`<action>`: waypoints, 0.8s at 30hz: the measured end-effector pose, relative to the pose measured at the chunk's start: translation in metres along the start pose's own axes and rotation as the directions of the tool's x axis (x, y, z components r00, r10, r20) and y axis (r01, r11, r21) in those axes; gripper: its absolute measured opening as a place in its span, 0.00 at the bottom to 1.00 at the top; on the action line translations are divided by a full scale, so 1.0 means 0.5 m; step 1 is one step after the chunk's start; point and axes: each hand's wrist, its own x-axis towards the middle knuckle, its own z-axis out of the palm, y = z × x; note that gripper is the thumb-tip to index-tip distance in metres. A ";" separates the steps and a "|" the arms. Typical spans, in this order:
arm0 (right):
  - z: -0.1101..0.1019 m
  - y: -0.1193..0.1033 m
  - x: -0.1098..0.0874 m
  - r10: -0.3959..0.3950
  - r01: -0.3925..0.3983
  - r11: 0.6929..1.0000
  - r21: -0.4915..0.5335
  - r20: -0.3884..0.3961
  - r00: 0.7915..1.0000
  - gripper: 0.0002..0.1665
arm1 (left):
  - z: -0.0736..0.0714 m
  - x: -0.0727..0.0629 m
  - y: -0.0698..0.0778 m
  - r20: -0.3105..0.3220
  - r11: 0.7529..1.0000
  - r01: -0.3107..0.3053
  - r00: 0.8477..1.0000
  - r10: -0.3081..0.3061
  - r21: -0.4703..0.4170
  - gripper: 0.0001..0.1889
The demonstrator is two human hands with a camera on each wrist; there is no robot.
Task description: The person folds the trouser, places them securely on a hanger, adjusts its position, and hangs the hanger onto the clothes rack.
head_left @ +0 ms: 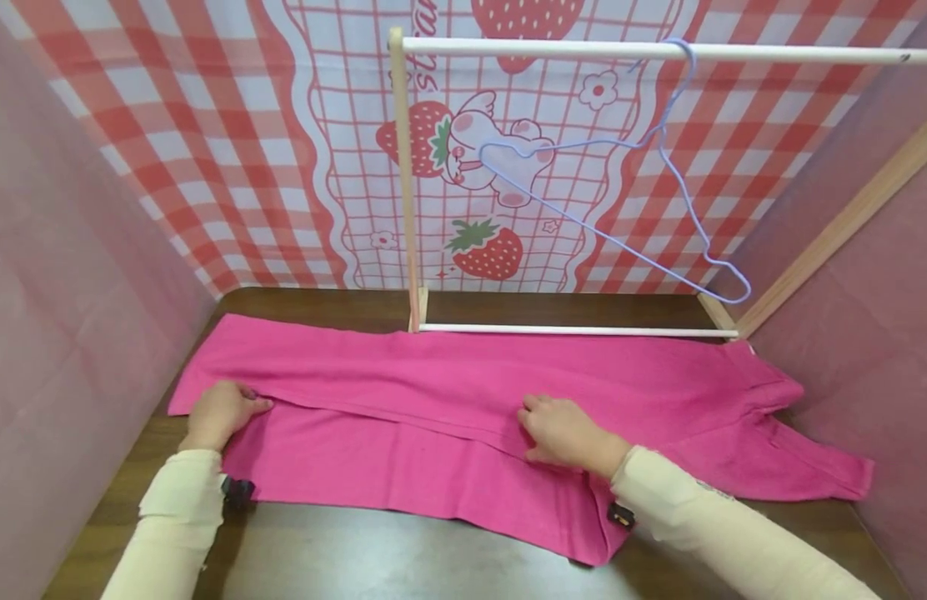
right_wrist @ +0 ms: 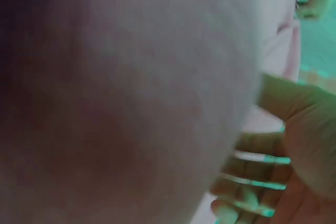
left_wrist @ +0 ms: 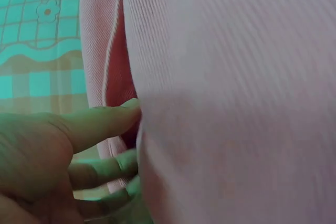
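A pair of bright pink trousers (head_left: 448, 375) lies lengthwise across the table, legs to the left and waist to the right. The two legs overlap, and a long edge runs along the middle between the hands. My left hand (head_left: 222, 412) pinches cloth near the leg ends; in the left wrist view its thumb (left_wrist: 107, 124) meets the edge of the ribbed fabric (left_wrist: 236, 103), the fingertips partly hidden behind it. Farther right, my right hand (head_left: 572, 433) grips the cloth about midway along the legs. Large blurred fabric (right_wrist: 131, 103) covers its fingertips in the right wrist view.
Behind the trousers stands a rack with a white top rail (head_left: 546, 48), a lower rail (head_left: 576, 331) and wooden posts. A lilac hanger (head_left: 613, 237) hangs from it. A strawberry-patterned cloth (head_left: 343, 167) forms the backdrop, with pinkish side panels (head_left: 81, 250). Brown table surface (head_left: 403, 554) shows in front.
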 end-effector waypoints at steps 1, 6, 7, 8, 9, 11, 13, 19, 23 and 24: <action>0.000 -0.005 -0.002 -0.014 0.014 0.999 -0.040 0.001 1.000 0.21 | 0.000 -0.001 0.004 0.004 1.000 0.009 1.000 -0.009 0.007 0.19; -0.005 -0.029 -0.009 -0.012 0.024 0.990 -0.140 0.082 0.997 0.18 | 0.001 0.001 0.007 0.045 1.000 0.022 0.999 -0.023 0.022 0.23; -0.004 -0.033 -0.010 -0.013 0.025 0.988 -0.151 0.077 0.997 0.17 | 0.002 0.002 0.006 0.058 1.000 0.023 0.998 -0.024 0.014 0.23; -0.001 -0.035 -0.011 -0.012 0.023 0.986 -0.166 0.070 0.998 0.15 | 0.002 0.004 0.003 0.069 1.000 0.023 0.997 -0.024 0.009 0.23; 0.003 -0.035 -0.012 -0.019 0.027 0.984 -0.178 0.042 0.999 0.13 | 0.003 0.006 0.001 0.083 1.000 0.026 0.996 -0.026 -0.001 0.23; 0.012 -0.031 -0.014 -0.046 0.040 0.982 -0.187 -0.027 0.999 0.11 | 0.003 0.009 -0.004 0.108 0.999 0.030 0.994 -0.027 -0.021 0.22; 0.010 -0.021 -0.017 -0.074 0.068 0.991 -0.118 -0.042 0.996 0.11 | 0.005 0.012 -0.008 0.129 0.998 0.042 0.991 -0.036 -0.039 0.21; -0.076 0.048 -0.060 -0.211 0.132 0.872 0.471 0.119 0.970 0.10 | 0.004 0.008 -0.017 0.064 0.993 0.083 0.995 -0.077 -0.086 0.16; -0.148 0.096 -0.126 -0.268 0.129 0.751 0.648 0.120 0.956 0.08 | -0.007 0.003 -0.028 0.021 0.990 0.108 0.994 -0.107 -0.088 0.20; -0.157 0.101 -0.143 -0.284 0.122 0.732 0.671 0.138 0.949 0.09 | -0.012 0.003 -0.033 0.010 0.990 0.113 0.994 -0.112 -0.087 0.21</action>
